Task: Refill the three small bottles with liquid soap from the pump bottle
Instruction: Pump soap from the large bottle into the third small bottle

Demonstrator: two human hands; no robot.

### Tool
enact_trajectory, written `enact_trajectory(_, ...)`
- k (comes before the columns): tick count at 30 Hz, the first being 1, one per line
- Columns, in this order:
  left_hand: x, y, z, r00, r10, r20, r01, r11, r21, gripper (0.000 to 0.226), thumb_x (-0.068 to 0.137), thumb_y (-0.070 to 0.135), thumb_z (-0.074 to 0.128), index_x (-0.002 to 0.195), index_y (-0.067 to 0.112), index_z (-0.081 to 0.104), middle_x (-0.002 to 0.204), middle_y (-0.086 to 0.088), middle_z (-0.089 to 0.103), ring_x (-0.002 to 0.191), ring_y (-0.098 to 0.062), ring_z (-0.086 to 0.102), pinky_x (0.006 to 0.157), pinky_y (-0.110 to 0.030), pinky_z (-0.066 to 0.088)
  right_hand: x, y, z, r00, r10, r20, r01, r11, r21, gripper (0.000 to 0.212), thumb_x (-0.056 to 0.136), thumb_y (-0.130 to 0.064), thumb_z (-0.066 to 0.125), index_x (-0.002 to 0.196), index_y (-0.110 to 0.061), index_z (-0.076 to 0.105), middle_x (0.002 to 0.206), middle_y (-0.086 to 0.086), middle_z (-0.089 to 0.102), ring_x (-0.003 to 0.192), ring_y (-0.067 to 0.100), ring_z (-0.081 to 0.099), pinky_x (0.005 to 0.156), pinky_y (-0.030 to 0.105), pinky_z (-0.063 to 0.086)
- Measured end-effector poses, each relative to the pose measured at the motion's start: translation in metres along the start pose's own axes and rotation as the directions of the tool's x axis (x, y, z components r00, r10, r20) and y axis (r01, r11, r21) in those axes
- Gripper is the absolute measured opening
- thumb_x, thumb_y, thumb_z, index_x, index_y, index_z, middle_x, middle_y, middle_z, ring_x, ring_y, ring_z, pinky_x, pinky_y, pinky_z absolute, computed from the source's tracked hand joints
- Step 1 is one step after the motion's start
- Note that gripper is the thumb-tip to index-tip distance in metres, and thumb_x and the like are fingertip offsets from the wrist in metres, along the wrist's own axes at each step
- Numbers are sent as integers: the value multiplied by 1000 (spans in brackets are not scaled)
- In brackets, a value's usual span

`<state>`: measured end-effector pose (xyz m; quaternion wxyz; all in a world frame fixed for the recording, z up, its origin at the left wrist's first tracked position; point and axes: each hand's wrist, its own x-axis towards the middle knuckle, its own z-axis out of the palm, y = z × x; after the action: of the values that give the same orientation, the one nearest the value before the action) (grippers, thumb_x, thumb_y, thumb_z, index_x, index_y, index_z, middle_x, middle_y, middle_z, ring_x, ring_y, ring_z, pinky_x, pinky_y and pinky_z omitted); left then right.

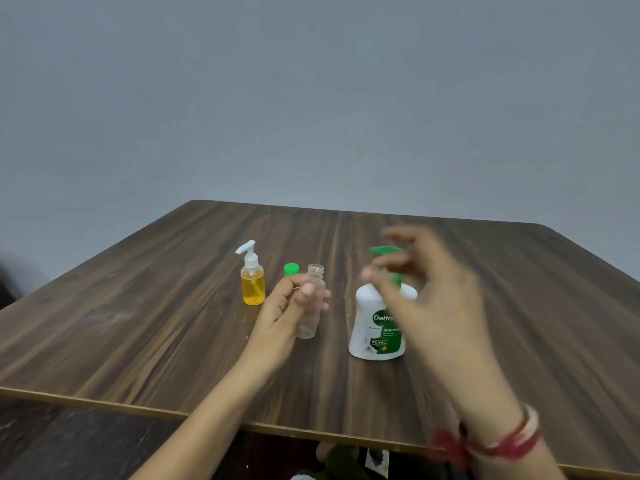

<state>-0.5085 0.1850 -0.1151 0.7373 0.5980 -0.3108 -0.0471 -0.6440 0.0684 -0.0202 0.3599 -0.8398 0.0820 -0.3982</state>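
Observation:
My left hand (287,306) grips a small clear bottle (311,306) with no cap, holding it upright just above the table. Behind that hand a small bottle with a green cap (291,269) shows only its top. Further left stands a small bottle of yellow liquid (252,284) with a white pump. A white pump bottle (375,327) with a green label and green pump head stands to the right. My right hand (419,282) hovers blurred in front of its pump head, fingers spread and holding nothing.
All the bottles stand on a dark wooden table (173,306) whose near edge runs across the bottom of the view. A plain grey wall lies behind it. Some items show under the table edge at the bottom.

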Motion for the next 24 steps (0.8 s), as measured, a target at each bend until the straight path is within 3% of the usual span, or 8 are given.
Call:
enact_trajectory(3,5,9,15,997,-65,-52,66,998,11,40,94,43,48,92,7,65,69,1,62,59,-8,59,57,-24,49,42,11,-15,985,33,-167,-46,996,-80,24,86,-34,61,108,-31,54,79,-18,64,86,8,62,83,35,47)
enact_trajectory(6,14,18,27,988,-137,-77,136,991,-18,40,91,45,49,87,11,68,68,-4,55,56,-10,50,54,-23,40,83,33,-9,961,270,68,-267,962,-52,31,92,-37,52,117,-20,50,91,-11,63,86,11,59,83,29,49)
enact_trajectory(8,20,22,33,984,-168,-62,164,985,-60,40,86,47,53,91,9,68,71,-6,57,58,-12,50,51,-20,41,96,35,0,857,429,286,-467,881,77,23,97,-32,46,115,-17,50,106,4,65,69,5,56,56,10,46)
enact_trajectory(9,22,23,35,982,-180,-60,175,981,-80,39,86,45,55,94,8,67,73,-6,59,59,-12,51,49,-20,43,98,36,3,805,462,372,-509,860,32,23,99,-30,43,117,-17,50,109,9,65,64,4,53,47,11,42)
enact_trajectory(11,24,24,40,978,-199,-57,190,972,-136,35,85,40,59,95,6,63,75,-4,63,58,-11,52,47,-19,44,101,39,10,740,480,472,-497,862,-96,30,100,-29,39,123,-14,52,110,12,67,69,10,54,53,18,35)
enact_trajectory(15,27,29,47,979,-197,-45,183,960,-211,24,85,32,62,86,9,60,73,-7,59,56,-12,48,47,-18,44,105,43,19,698,456,551,-477,871,-116,27,100,-18,39,119,-10,56,77,-1,61,66,11,58,49,16,42)
enact_trajectory(19,31,35,46,985,-171,-33,164,973,-165,22,88,29,62,75,13,57,80,-6,60,53,-9,50,48,-18,45,106,47,17,654,467,595,-459,870,-178,24,94,-18,38,97,-22,61,84,4,63,78,18,57,75,29,40)
enact_trajectory(24,31,37,44,985,-166,45,169,984,-56,33,95,32,53,91,0,59,80,-2,60,55,-8,49,49,-18,44,116,45,19,573,482,663,-376,873,-311,27,88,-19,43,81,-30,67,85,1,62,81,18,53,77,39,38)
